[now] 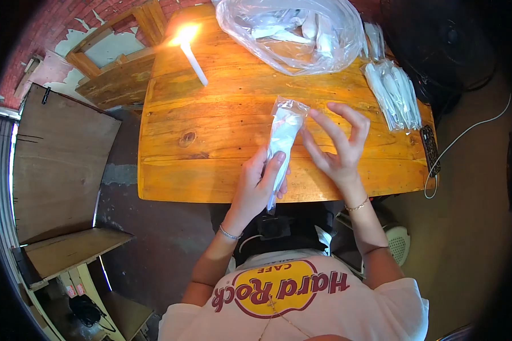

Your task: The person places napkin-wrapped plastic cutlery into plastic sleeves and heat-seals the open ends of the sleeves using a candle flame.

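My left hand is closed round the lower part of a clear plastic packet with white contents, held tilted over the table's near edge. Its top end, with loose clear film, points away from me. Just right of that top end is my right hand, fingers spread and curved, the fingertips close to the film; whether they touch it I cannot tell. A lit white candle stands on the wooden table, beyond the packet and to its left.
A large open plastic bag with white packets lies at the far side. More filled packets are stacked at the right, near a black remote and a white cable. A dark fan stands beyond the right corner.
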Tool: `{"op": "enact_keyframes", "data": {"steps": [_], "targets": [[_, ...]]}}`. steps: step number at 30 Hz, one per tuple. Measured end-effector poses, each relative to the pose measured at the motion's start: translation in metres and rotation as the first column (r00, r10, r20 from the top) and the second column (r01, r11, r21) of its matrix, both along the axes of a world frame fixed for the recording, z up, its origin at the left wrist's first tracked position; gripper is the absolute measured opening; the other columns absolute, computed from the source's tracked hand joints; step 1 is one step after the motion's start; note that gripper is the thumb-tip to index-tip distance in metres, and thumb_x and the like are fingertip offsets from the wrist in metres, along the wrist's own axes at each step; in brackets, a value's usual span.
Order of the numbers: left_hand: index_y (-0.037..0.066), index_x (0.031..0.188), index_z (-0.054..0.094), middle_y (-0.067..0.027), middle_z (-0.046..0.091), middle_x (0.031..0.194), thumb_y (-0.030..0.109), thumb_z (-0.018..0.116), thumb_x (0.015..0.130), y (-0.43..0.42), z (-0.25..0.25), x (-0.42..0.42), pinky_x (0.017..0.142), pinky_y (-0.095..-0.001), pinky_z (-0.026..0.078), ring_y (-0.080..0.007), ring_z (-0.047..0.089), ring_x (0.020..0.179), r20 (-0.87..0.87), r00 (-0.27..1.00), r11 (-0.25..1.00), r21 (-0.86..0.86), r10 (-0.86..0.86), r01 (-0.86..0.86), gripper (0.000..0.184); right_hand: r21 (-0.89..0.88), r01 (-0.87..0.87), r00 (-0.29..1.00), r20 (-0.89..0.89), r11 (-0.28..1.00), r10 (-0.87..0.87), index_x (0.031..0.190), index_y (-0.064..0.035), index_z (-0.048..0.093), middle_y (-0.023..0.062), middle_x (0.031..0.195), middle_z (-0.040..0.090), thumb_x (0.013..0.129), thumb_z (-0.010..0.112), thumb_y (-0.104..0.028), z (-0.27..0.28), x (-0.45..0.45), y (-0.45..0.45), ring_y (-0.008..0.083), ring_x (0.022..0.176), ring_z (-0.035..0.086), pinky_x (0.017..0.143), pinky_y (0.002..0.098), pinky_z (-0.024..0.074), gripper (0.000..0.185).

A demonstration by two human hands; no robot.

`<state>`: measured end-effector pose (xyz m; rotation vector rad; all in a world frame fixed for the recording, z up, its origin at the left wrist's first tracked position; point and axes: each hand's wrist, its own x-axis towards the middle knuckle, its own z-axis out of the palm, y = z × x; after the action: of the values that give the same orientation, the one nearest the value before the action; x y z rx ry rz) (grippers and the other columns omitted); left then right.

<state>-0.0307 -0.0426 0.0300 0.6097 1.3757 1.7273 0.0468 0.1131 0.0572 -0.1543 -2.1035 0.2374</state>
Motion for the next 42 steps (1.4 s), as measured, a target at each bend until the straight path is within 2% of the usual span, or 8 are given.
{"op": "enact_keyframes", "data": {"steps": [11, 18, 21, 27, 33, 36, 39, 42], "targets": [[0.0, 0.102, 0.049, -0.004, 0.053, 0.068, 0.019, 0.041, 0.095, -0.002, -0.006, 0.0, 0.04, -0.0205, 0.04, -0.0072, 0.049, 0.046, -0.145, 0.989, 0.997, -0.065, 0.027, -0.037, 0.022, 0.104, -0.034, 0.998, 0.056, 0.994, 0.028, 0.089, -0.0132, 0.069, 0.0044, 0.096, 0.058, 0.064, 0.073, -0.012, 0.018, -0.01, 0.008, 0.0204, 0.087, 0.051, 0.076, 0.0339, 0.0377, 0.025], [-0.001, 0.091, 0.05, -0.0043, 0.055, 0.066, 0.017, 0.044, 0.094, -0.002, -0.005, 0.001, 0.039, -0.0202, 0.038, -0.0066, 0.049, 0.044, -0.152, 0.986, 0.997, -0.026, 0.064, -0.068, 0.019, -0.649, -0.158, 0.979, -0.003, 0.745, 0.206, 0.077, -0.0015, 0.068, 0.0072, 0.092, 0.06, 0.07, 0.07, -0.004, 0.034, -0.022, 0.019, 0.0184, 0.09, 0.055, 0.082, 0.0281, 0.0411, 0.008], [-0.001, 0.092, 0.05, -0.0042, 0.055, 0.066, 0.017, 0.044, 0.094, -0.002, -0.005, 0.001, 0.039, -0.0199, 0.038, -0.0064, 0.049, 0.044, -0.143, 0.987, 0.997, -0.02, 0.07, -0.073, 0.02, -0.691, -0.177, 0.966, 0.015, 0.701, 0.258, 0.078, -0.0011, 0.068, 0.0066, 0.09, 0.06, 0.071, 0.069, -0.004, 0.031, -0.022, 0.022, 0.0163, 0.09, 0.056, 0.082, 0.0275, 0.0408, 0.008], [-0.001, 0.095, 0.051, -0.0038, 0.055, 0.066, 0.019, 0.044, 0.094, -0.003, -0.006, 0.001, 0.039, -0.0198, 0.038, -0.0061, 0.049, 0.044, -0.136, 0.988, 0.997, -0.027, 0.067, -0.071, 0.021, -0.641, -0.198, 0.973, -0.038, 0.742, 0.227, 0.081, -0.0034, 0.069, 0.0069, 0.089, 0.06, 0.07, 0.069, -0.005, 0.032, -0.02, 0.013, 0.0176, 0.088, 0.056, 0.079, 0.0278, 0.042, 0.01], [0.0, 0.101, 0.051, -0.0032, 0.054, 0.067, 0.02, 0.043, 0.094, -0.002, -0.002, 0.001, 0.039, -0.0191, 0.038, -0.0057, 0.049, 0.044, -0.048, 0.994, 0.995, -0.013, 0.101, -0.101, 0.023, -0.06, -0.216, 0.952, 0.208, 0.974, 0.224, 0.088, -0.0116, 0.069, 0.0075, 0.097, 0.059, 0.064, 0.068, -0.003, 0.037, -0.01, 0.002, 0.0226, 0.087, 0.053, 0.076, 0.0321, 0.0414, 0.025], [0.0, 0.104, 0.051, -0.0032, 0.054, 0.068, 0.021, 0.042, 0.094, -0.001, 0.001, 0.0, 0.039, -0.0186, 0.038, -0.0055, 0.048, 0.044, -0.006, 0.995, 0.995, -0.008, 0.102, -0.102, 0.025, -0.018, -0.174, 0.961, 0.216, 0.985, 0.173, 0.088, -0.012, 0.069, 0.0071, 0.102, 0.057, 0.064, 0.068, -0.003, 0.026, -0.011, 0.0, 0.0236, 0.093, 0.051, 0.077, 0.0333, 0.0406, 0.025], [0.0, 0.107, 0.05, -0.0033, 0.054, 0.068, 0.022, 0.042, 0.095, 0.001, 0.002, 0.0, 0.039, -0.0183, 0.038, -0.0053, 0.047, 0.045, 0.015, 0.996, 0.996, -0.01, 0.083, -0.083, 0.026, -0.085, -0.135, 0.957, 0.246, 0.987, 0.152, 0.089, -0.0117, 0.069, 0.0082, 0.105, 0.056, 0.068, 0.067, -0.006, 0.032, -0.008, -0.005, 0.024, 0.097, 0.05, 0.08, 0.034, 0.0405, 0.022], [0.0, 0.109, 0.049, -0.0034, 0.054, 0.069, 0.022, 0.042, 0.095, 0.004, -0.002, 0.002, 0.039, -0.0183, 0.038, -0.0052, 0.047, 0.045, 0.027, 0.998, 0.998, -0.02, 0.053, -0.053, 0.027, -0.431, -0.236, 0.972, -0.12, 0.871, 0.204, 0.093, -0.0087, 0.067, 0.0084, 0.106, 0.056, 0.075, 0.065, -0.01, 0.007, -0.01, -0.003, 0.0203, 0.095, 0.051, 0.079, 0.0295, 0.0408, 0.018]]}}
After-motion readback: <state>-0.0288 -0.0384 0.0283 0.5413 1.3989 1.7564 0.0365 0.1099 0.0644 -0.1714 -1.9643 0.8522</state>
